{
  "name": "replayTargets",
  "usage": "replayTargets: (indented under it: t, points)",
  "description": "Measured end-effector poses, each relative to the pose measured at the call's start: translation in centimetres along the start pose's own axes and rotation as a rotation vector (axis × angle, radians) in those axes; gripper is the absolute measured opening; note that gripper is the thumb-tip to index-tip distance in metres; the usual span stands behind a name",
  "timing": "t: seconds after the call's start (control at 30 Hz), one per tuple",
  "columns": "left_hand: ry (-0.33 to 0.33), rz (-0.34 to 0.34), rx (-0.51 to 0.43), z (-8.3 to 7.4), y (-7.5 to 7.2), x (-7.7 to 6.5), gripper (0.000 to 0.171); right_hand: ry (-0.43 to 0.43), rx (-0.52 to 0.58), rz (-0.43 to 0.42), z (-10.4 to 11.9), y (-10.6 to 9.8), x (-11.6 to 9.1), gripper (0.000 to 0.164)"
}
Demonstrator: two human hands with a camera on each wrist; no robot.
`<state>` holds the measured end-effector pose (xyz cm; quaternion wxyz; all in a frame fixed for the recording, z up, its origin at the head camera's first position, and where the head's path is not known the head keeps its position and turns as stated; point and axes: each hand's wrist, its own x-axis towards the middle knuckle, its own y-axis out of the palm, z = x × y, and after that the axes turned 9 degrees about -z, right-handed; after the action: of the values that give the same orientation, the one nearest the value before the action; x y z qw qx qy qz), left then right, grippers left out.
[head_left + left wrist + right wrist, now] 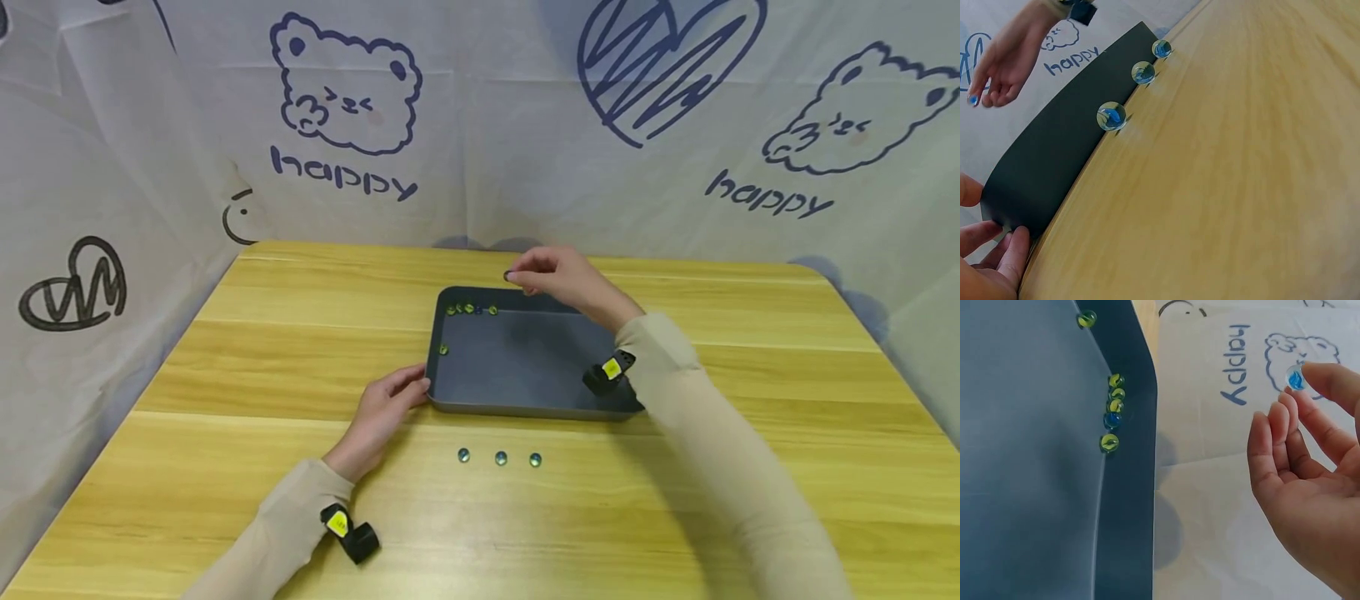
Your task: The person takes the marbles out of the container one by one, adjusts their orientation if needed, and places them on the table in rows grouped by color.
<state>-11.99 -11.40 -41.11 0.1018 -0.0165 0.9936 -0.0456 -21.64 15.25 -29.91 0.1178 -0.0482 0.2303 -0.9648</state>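
Observation:
My right hand (566, 279) is raised above the far rim of a dark grey rectangular tray (517, 375). Between thumb and index finger it pinches a clear marble (1295, 377) with a blue swirl; the other fingers are bent. At the tray's near left corner, my left hand (382, 417) touches the outer wall with its fingertips. Inside the tray, several yellow-green marbles (1109, 443) and a blue marble (1112, 419) lie along the far wall. Another yellow-green marble (443, 350) sits by the left wall.
Three clear marbles with blue swirls, including a middle marble (501, 458), stand in a spaced row on the wooden table (225, 375) before the tray. Behind the table hangs a white cloth (495, 167) with drawings.

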Motion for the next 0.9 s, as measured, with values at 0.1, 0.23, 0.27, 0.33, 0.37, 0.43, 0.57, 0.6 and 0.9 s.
replayTargets:
  t: [0.1, 0.23, 0.27, 0.33, 0.37, 0.43, 0.57, 0.6, 0.9]
  points:
    - [-0.001, 0.001, 0.009, 0.1, -0.1, 0.0, 0.042, 0.001, -0.008, -0.024, -0.1, -0.2, -1.3, 0.029]
    - [0.008, -0.002, 0.01, 0.1, -0.2, 0.1, 0.042, -0.005, 0.009, -0.056, -0.4, -0.3, -2.7, 0.027]
    - [0.009, -0.003, 0.01, 0.1, -0.2, 0.1, 0.042, -0.006, 0.014, -0.063, -0.4, -0.3, -3.0, 0.027]
    - [0.009, -0.003, 0.007, 0.2, -0.2, 0.0, 0.042, -0.016, 0.015, -0.07, -0.5, -0.4, -3.6, 0.026]
    - [0.007, -0.003, 0.008, 0.2, -0.2, 0.0, 0.042, -0.021, 0.014, -0.074, -0.6, -0.4, -3.9, 0.026]
    - [0.007, -0.002, 0.009, 0.2, -0.1, 0.0, 0.042, -0.032, 0.005, -0.08, -0.6, -0.4, -4.6, 0.025]
    - [0.003, -0.002, 0.012, 0.2, -0.1, 0.1, 0.042, -0.047, -0.005, -0.082, -0.5, -0.5, -5.8, 0.026]
    - [0.003, -0.003, 0.013, 0.1, -0.1, 0.1, 0.042, -0.051, -0.003, -0.081, -0.5, -0.6, -6.1, 0.027]
    - [0.0, -0.003, 0.013, 0.1, 0.0, 0.0, 0.042, -0.062, 0.006, -0.079, -1.1, -0.4, -8.0, 0.026]
